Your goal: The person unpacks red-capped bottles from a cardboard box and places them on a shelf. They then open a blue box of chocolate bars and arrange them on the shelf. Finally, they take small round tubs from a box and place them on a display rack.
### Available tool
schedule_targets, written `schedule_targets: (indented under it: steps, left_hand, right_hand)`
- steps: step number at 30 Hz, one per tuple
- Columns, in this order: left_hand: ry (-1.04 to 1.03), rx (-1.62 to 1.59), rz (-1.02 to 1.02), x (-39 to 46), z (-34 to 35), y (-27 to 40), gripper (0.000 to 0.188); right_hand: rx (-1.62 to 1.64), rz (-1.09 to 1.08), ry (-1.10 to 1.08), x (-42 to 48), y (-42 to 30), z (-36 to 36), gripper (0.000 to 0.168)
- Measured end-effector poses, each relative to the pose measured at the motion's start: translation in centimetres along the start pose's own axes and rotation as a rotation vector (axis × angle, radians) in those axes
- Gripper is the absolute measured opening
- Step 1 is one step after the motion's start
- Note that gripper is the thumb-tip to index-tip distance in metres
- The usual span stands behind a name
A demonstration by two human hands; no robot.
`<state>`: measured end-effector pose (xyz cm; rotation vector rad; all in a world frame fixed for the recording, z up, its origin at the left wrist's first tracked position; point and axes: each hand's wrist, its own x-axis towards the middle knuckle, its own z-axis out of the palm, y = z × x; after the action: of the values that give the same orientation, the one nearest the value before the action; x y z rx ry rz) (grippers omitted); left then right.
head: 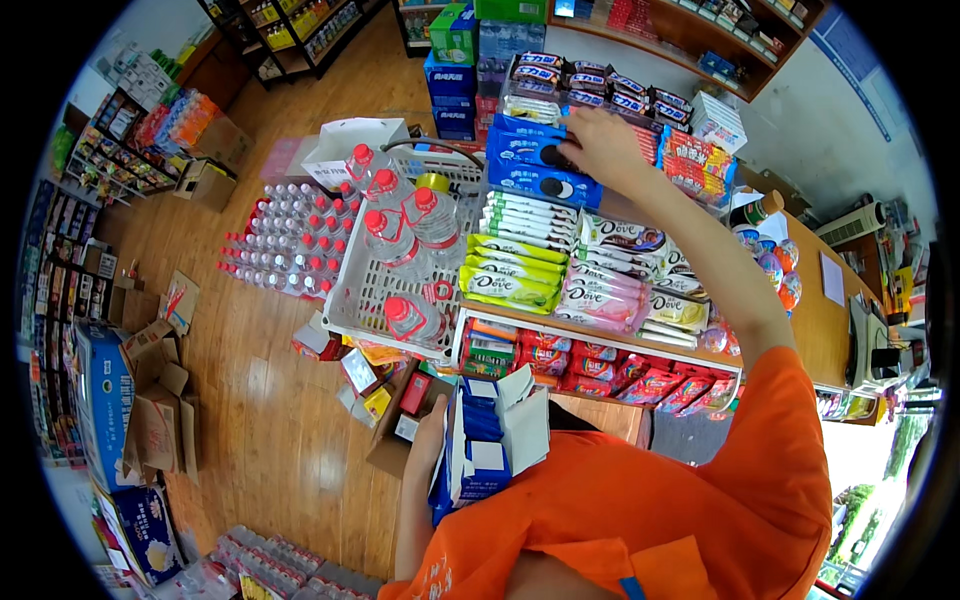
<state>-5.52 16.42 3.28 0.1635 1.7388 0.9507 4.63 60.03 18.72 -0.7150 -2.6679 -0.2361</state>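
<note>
My left hand holds an opened blue-and-white carton against my front, with blue packets inside. Up on the display counter, my right hand reaches over a stack of blue cookie packets. Its fingertips touch the right end of an upper packet; whether they grip it cannot be seen. Just below the stack lie green-and-white packets, green Dove bars and pink Dove bars. Right of the hand are orange-red snack packs, and dark-wrapped bars lie above it.
A white plastic basket with large water bottles adjoins the counter's left side. Red candy bags fill the shelf beneath. On the wooden floor stand bottle packs, an open cardboard box and empty cartons.
</note>
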Motion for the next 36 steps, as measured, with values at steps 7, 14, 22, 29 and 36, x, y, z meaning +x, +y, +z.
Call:
schedule_targets:
  steps: [7, 14, 22, 29, 36]
  left_hand:
    - [-0.207, -0.366, -0.017, -0.1, 1.0, 1.5, 0.057]
    - [-0.269, -0.351, -0.059, -3.6, 3.0, 9.4, 0.049]
    - [-0.136, 0.028, 0.072, -2.6, 3.6, 8.5, 0.054]
    - [-0.203, 0.309, 0.028, 1.4, 1.6, 2.8, 0.07]
    - [-0.177, 0.242, 0.038, -1.7, 3.6, 6.9, 0.07]
  right_hand:
    - [0.767, -0.199, -0.2, -4.8, -10.4, -9.6, 0.021]
    - [0.899, -0.463, -0.856, -12.3, -16.3, -12.8, 0.018]
    - [0.614, -0.138, -0.945, -15.2, -18.9, -9.8, 0.04]
    - [0.814, -0.024, -1.101, -17.7, -20.6, -7.8, 0.045]
    - [1.084, 0.062, -0.789, -19.5, -18.5, -6.8, 0.017]
